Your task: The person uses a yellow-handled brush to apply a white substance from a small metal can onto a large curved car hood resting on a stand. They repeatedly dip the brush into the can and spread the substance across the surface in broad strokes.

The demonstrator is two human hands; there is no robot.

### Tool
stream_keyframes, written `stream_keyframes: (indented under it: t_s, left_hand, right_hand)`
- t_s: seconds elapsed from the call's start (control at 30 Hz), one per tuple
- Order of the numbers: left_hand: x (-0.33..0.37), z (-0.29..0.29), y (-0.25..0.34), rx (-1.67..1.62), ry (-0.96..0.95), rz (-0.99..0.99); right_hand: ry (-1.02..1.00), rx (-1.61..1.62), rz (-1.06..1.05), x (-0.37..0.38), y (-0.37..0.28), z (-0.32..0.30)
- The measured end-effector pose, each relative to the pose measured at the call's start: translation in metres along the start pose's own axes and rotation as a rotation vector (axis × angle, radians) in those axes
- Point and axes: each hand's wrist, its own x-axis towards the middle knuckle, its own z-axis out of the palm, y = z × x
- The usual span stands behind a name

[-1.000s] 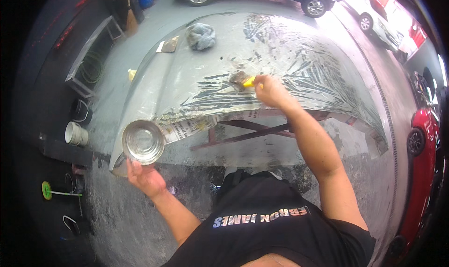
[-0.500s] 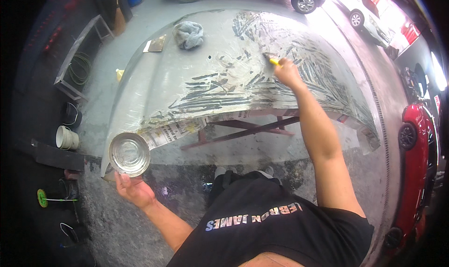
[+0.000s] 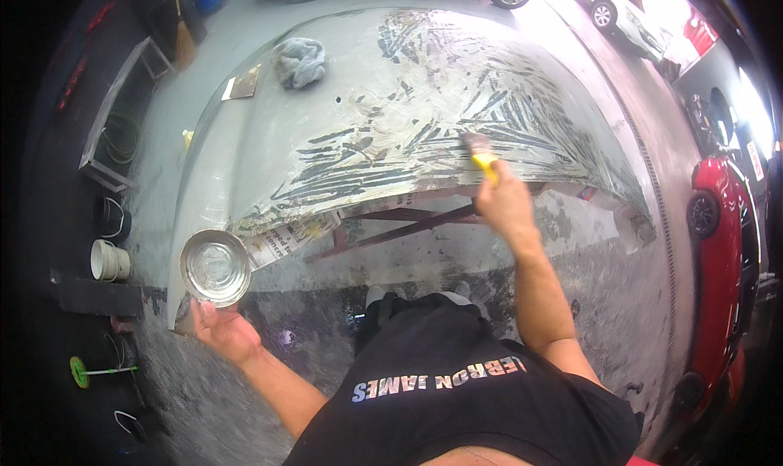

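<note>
A large grey car hood lies in front of me, streaked over its middle and right with dark and pale wet marks. My right hand is closed round the yellow handle of a paintbrush. The dark bristles meet the streaked surface near the hood's front edge. At the near left corner my left hand grips a shiny metal bowl from below, thumb at its rim. A thin film of liquid seems to coat the inside. Some fingers are hidden under the bowl.
A crumpled grey-blue cloth and a flat square pad rest on the hood. Newspaper lines its near edge, above a red metal stand. White bucket at left; red car at right.
My right hand has drawn the brush toward me, from the hood's middle to nearer its front edge. The left hand still holds the bowl. The whole view has shifted slightly.
</note>
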Motion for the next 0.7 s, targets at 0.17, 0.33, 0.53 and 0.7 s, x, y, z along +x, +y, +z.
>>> stream_keyframes:
  t_s: [0.17, 0.33, 0.53, 0.7]
  left_hand:
    - [0.008, 0.011, -0.009, -0.024, -0.026, -0.002]
    - [0.001, 0.005, 0.005, -0.001, -0.029, -0.004]
    - [-0.006, 0.011, 0.005, -0.004, -0.025, 0.007]
    - [-0.006, 0.004, 0.007, -0.021, -0.022, 0.002]
  right_hand:
    - [-0.102, 0.063, -0.291, -0.035, -0.063, 0.022]
    - [0.023, 0.017, -0.125, 0.001, -0.047, 0.015]
    - [-0.167, -0.106, -0.323, -0.01, -0.054, 0.012]
    - [-0.023, 0.091, -0.242, 0.027, -0.06, -0.005]
